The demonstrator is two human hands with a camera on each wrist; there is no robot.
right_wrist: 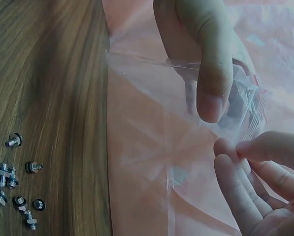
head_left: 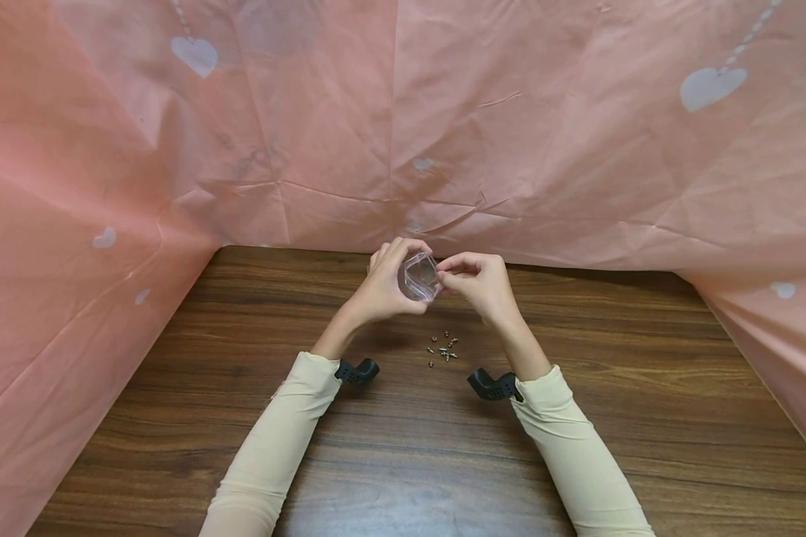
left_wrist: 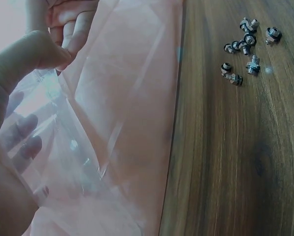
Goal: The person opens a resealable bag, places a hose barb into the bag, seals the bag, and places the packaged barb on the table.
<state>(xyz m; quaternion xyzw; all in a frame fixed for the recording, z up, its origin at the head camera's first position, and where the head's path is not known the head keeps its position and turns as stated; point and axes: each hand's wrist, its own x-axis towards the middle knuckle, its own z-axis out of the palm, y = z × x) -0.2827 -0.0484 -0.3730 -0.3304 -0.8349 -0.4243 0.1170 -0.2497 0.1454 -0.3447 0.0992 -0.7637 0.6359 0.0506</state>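
Note:
Between the two hands is a clear plastic zip bag point(head_left: 419, 278), its mouth spread in a rounded opening in the head view. My left hand point(head_left: 384, 289) grips the bag from the left, fingers behind it and thumb in front. From the right, my right hand point(head_left: 481, 287) pinches the bag's edge between thumb and fingertips. Ridged seal lines show on the bag point(right_wrist: 252, 110) close to that pinch in the right wrist view. On the table nearer the body lie several small metal screw-like fittings point(head_left: 445, 353) with dark rings, touching neither hand.
The dark wood-grain table point(head_left: 403, 447) extends around the hands. A pink sheet with white hearts point(head_left: 544, 149) hangs along the back and both sides, close behind the hands. Black wrist mounts point(head_left: 359, 371) sit at both cream sleeves point(head_left: 269, 447).

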